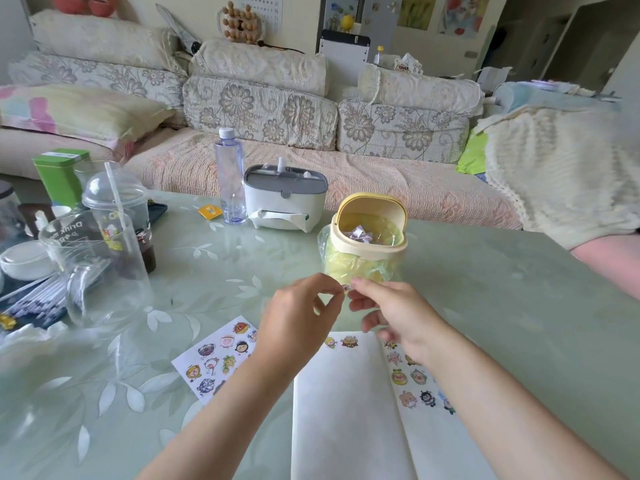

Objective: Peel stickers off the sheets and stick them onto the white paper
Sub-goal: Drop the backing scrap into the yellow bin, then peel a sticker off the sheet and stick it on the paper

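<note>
Sticker (347, 288) between fingertips (338, 293); "Drink" on jug (93, 271)

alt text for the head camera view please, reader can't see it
Two hands meet above a table: the left hand and right hand pinch a small sticker between them, near the top of a white paper bearing two stickers. One sticker sheet lies left of the paper, another right, and a yellow bin stands behind the hands.
</note>
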{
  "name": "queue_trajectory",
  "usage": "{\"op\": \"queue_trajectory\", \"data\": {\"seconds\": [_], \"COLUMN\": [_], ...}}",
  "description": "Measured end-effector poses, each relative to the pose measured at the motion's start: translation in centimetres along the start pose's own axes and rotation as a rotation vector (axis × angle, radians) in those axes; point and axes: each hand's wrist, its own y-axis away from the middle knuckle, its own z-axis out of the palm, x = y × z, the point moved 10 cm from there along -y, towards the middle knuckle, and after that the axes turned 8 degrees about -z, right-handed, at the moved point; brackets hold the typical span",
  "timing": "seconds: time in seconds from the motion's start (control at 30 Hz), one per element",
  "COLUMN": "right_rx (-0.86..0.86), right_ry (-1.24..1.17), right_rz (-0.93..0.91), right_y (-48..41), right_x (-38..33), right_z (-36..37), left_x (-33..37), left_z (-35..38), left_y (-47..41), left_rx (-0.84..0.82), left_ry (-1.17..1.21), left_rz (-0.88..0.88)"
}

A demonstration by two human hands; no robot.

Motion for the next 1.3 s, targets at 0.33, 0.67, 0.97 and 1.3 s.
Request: {"op": "queue_trajectory", "data": {"seconds": [0.33, 0.67, 0.97, 1.3], "right_rx": [-0.011, -0.182, -0.165, -0.115], "right_ry": [0.381, 0.538, 0.698, 0.877], "right_rz": [-0.134, -0.073, -0.165, -0.270], "right_y": [-0.9, -1.8, -2.6, -2.0], "right_x": [0.4, 6.1, 5.6, 4.4], "right_z": [-3.0, -3.6, -2.4, -1.9], "left_x": [-2.0, -4.1, -4.3, -4.1], "left_z": [4.6, 10.1, 10.1, 10.0], "left_y": [0.9, 3.0, 2.9, 3.0], "left_rx": [-0.277, -0.508, -0.512, -0.513], "left_ry": [-0.090, -0.513, -0.534, -0.536], "left_rz": [0.039, 0.115, 0.106, 0.123]}}
